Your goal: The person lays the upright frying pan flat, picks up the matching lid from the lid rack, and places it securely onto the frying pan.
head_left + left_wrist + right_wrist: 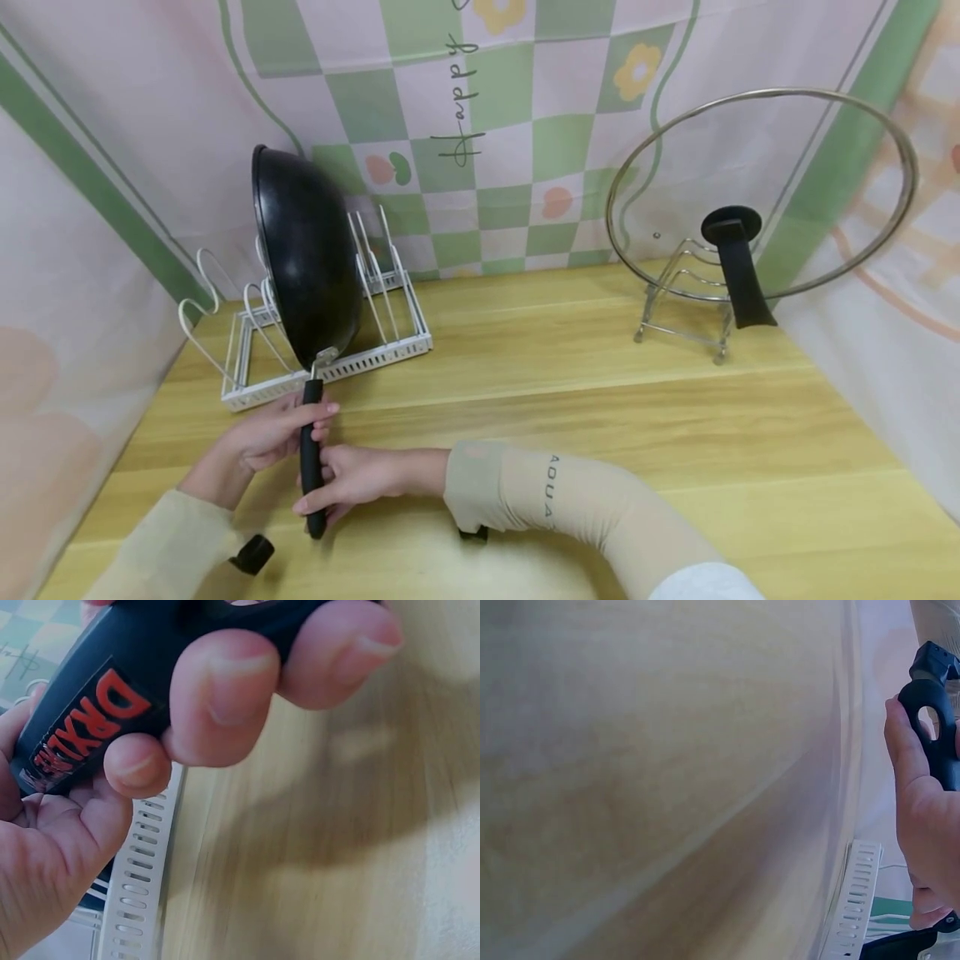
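A black wok [307,250] stands on its side between the white wire dividers of a rack [382,357], its long black handle [312,450] pointing toward me. My left hand [281,429] grips the handle's upper part, near the metal joint. Lower down, my right hand [356,479] holds the handle near its end, thumb across it. In the left wrist view, red lettering shows on the handle [90,724], with fingers curled round it. The right wrist view shows my right hand [930,832] along the handle, whose end has a hanging hole.
At the right, a glass lid [817,287] with a metal rim and black knob handle [742,275] leans upright on a small wire stand [682,333]. A patterned cloth [510,133] hangs behind the wooden table [570,408].
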The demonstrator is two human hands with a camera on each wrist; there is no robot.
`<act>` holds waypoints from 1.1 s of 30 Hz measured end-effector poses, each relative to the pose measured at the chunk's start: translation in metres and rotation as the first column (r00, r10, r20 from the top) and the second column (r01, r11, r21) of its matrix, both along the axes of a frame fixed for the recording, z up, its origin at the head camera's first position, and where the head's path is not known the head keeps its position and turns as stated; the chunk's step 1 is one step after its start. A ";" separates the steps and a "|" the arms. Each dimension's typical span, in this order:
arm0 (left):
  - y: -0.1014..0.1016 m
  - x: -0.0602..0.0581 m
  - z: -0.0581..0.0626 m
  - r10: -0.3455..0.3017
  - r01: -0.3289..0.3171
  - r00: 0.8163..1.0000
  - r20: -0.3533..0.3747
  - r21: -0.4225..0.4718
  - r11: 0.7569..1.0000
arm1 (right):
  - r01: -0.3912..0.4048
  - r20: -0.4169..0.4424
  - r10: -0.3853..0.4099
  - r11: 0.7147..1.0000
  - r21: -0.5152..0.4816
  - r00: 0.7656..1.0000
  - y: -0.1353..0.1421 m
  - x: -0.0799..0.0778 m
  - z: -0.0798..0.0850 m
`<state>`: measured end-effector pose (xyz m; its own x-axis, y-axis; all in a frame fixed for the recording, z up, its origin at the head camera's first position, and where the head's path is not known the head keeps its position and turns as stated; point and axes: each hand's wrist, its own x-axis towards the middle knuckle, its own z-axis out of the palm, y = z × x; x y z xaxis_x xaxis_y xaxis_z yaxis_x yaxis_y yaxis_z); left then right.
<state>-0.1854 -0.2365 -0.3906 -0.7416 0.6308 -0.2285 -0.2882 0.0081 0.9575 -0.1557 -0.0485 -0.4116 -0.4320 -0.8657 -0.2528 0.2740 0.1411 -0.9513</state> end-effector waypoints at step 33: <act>0.001 -0.001 0.007 0.007 -0.005 1.000 -0.025 0.066 0.998 | 0.050 -0.044 -0.047 0.996 0.080 0.998 0.000 0.000 0.020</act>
<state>-0.1862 -0.2354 -0.3838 -0.7502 0.6396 -0.1676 -0.2639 -0.0572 0.9629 -0.1559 -0.0485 -0.3914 -0.4848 -0.8208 -0.3021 0.2429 0.2055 -0.9480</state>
